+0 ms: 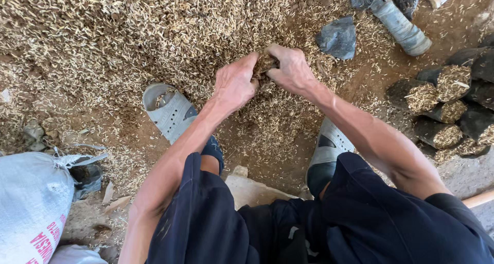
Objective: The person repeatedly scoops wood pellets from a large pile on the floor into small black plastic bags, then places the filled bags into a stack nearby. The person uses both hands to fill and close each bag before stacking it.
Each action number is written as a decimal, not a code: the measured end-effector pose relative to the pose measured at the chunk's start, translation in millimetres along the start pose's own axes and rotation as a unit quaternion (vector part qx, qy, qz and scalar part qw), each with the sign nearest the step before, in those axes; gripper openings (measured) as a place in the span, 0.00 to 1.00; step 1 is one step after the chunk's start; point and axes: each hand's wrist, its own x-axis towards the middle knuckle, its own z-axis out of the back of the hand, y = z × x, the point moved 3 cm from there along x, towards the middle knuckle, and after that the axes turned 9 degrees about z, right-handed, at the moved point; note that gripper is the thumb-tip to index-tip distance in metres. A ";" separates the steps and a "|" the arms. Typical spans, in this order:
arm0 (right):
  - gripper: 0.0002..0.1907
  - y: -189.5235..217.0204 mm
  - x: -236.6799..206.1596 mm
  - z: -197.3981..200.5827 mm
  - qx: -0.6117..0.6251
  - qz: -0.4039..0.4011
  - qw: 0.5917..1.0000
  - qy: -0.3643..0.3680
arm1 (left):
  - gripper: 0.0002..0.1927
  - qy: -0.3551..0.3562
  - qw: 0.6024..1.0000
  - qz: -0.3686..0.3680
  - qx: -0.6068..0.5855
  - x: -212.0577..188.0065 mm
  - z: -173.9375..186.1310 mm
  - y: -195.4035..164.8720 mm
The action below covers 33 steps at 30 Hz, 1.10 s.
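Woven sack (31,202): it sits at the lower left edge of the ground, white plastic weave with a frayed open lip. If you swing your left elbow back you could knock it over.
Left sandal (170,112): grey moulded rubber with holes, a few husks already lying inside. Loose husk under its sole is slippery, so your squat could slide.
Rice-husk heap (154,32): pale, dry, needle-shaped flakes are spread over the brown dirt ground (453,19) from the top left to the middle. It is light enough to scatter with any fast sweep of your arms.
Left hand (234,84): your fingers are curled shut against the clump, thumb side pressing inward.
Husk clump (265,64): a darker, matted handful is pinched between both your hands, just above the heap's near edge. It looks crumbly; ease the squeeze and it may break and trickle out.
Right hand (292,68): this one closes over the clump from the other side, meeting your left.
Empty black bag (337,37): limp, thin plastic on the ground beyond your right hand.
Filled black bags (442,109): soft round pouches topped with husk crowd the right edge. A stray knee could tip them.
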 end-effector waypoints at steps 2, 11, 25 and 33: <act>0.10 -4.7 -10.1 -6.7 0.083 -0.078 0.993 -0.014 | 0.13 -0.030 0.995 -0.003 0.100 5.4 6.7 0.2; 0.07 17.0 -22.8 -1.7 -0.157 0.146 0.969 -0.120 | 0.19 -0.127 0.980 -0.116 0.103 0.2 2.0 -25.3; 0.12 -1.8 -15.3 5.0 0.079 0.045 0.996 -0.024 | 0.05 -0.136 0.989 -0.027 0.046 10.1 12.4 -5.1; 0.18 7.7 -12.8 2.8 -0.067 0.173 0.982 -0.037 | 0.07 0.010 0.991 0.116 0.070 22.9 16.6 14.5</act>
